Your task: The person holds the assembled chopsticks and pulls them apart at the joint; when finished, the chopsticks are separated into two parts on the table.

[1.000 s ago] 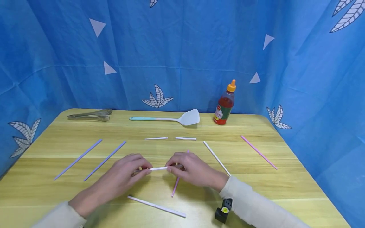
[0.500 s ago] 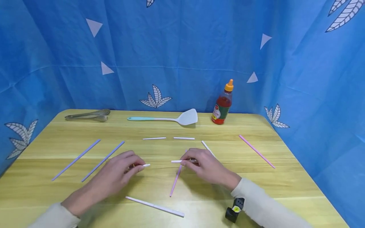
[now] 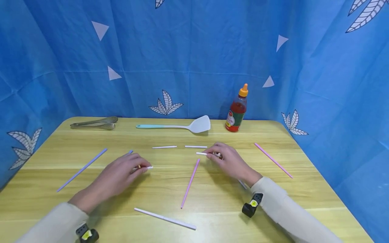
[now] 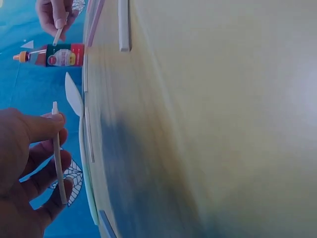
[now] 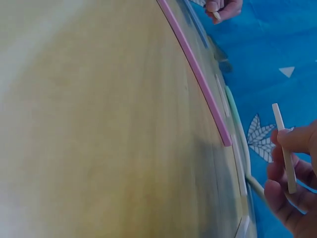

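My left hand (image 3: 121, 173) pinches a short white stick (image 4: 58, 163) between thumb and fingers above the table. Only the stick's narrow tip shows past the fingers in the head view. My right hand (image 3: 229, 162) pinches another short white stick (image 5: 287, 163), its end pointing left. Below and between the hands lies a pink stick (image 3: 190, 184). Two more short white sticks lie behind them, a left one (image 3: 164, 147) and a right one (image 3: 196, 146). The right wrist hides most of a long white stick (image 3: 242, 184); the left hand covers much of a violet stick (image 3: 130, 152).
Along the back edge lie metal tongs (image 3: 94, 123) and a white spatula (image 3: 199, 125), with a red sauce bottle (image 3: 236, 113) upright beside them. A violet stick (image 3: 82, 170), a second pink stick (image 3: 273, 160) and a front white stick (image 3: 165, 218) rest on the wooden table (image 3: 106, 216).
One second ago both hands held what looked like one white stick between them. It has parted into two pieces, and the hands have moved apart, the right one also farther back.
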A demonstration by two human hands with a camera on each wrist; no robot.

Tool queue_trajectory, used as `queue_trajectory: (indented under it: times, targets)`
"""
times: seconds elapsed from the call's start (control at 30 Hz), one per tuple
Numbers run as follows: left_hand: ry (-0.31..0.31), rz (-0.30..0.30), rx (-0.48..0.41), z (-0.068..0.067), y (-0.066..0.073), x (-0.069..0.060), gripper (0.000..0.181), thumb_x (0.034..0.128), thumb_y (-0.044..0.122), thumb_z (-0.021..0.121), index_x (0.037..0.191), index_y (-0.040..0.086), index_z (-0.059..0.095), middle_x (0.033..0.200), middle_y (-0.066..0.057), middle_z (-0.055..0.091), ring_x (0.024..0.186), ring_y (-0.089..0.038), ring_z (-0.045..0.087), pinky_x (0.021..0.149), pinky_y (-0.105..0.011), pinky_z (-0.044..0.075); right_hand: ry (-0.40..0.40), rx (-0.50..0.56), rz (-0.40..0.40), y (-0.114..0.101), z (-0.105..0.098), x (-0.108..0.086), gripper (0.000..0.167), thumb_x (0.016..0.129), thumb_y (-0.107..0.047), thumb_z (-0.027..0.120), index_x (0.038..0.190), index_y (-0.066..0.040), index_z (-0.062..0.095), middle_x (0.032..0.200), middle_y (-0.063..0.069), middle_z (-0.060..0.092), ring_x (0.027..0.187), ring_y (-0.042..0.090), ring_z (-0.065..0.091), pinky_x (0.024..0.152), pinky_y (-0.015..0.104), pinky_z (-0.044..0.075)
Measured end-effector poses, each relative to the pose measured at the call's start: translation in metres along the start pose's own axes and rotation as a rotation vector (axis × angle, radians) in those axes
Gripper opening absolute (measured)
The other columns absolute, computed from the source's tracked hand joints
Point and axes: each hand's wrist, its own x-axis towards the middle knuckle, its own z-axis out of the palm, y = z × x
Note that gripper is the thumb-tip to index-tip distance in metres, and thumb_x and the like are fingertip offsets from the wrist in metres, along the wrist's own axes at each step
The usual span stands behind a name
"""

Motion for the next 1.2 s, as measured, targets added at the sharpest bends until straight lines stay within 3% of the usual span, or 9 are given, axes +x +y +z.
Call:
queue_trajectory:
  times: [0.23,0.43,0.63,0.93,1.2]
  targets:
    - [-0.051,-0.049,-0.027,0.011,0.001,0.032,0.003,0.1051,0.025,0.075,0.107,0.023,0.076,0.096,0.010,0.072,0.090,-0.009,0.063,0.081,-0.037,0.056,0.021,-0.052,-0.002,0.006,0.011,0.024,0.007,0.106,-0.015,0.073,0.110,-0.012,0.077,0.104,0.001,0.073,0.095,0.015,0.063,0.086,0.036,0.054]
    - [-0.054,0.001,0.049,0.023,-0.002,0.051,0.006,0.1051,0.027,0.076,0.103,0.022,0.073,0.094,0.009,0.068,0.085,-0.010,0.058,0.080,-0.036,0.055,-0.003,-0.100,0.051,0.009,0.022,0.039,0.004,0.104,-0.014,0.075,0.107,-0.012,0.077,0.101,0.003,0.072,0.092,0.017,0.061,0.085,0.036,0.052]
    - [-0.068,0.030,0.046,0.033,-0.002,0.068,0.004,0.1057,0.024,0.074,0.105,0.020,0.073,0.099,0.006,0.069,0.091,-0.013,0.061,0.087,-0.040,0.057,-0.011,-0.126,0.077,0.009,0.033,0.049,0.004,0.102,-0.014,0.077,0.104,-0.011,0.078,0.098,0.004,0.068,0.089,0.016,0.058,0.081,0.034,0.048]
    - [-0.091,0.030,0.039,0.044,-0.004,0.087,0.007,0.1058,0.016,0.073,0.111,0.015,0.077,0.108,-0.001,0.076,0.103,-0.022,0.069,0.098,-0.047,0.059,-0.040,-0.131,0.069,0.007,0.044,0.054,0.004,0.101,-0.012,0.077,0.104,-0.011,0.080,0.101,0.004,0.072,0.094,0.017,0.065,0.088,0.036,0.055]
    - [-0.119,0.037,0.059,0.045,-0.005,0.096,0.006,0.1045,0.014,0.075,0.109,0.017,0.078,0.106,0.000,0.075,0.100,-0.022,0.069,0.096,-0.047,0.060,-0.056,-0.145,0.082,0.005,0.045,0.057,0.004,0.101,-0.013,0.078,0.103,-0.011,0.080,0.099,0.003,0.072,0.093,0.015,0.065,0.089,0.038,0.054]
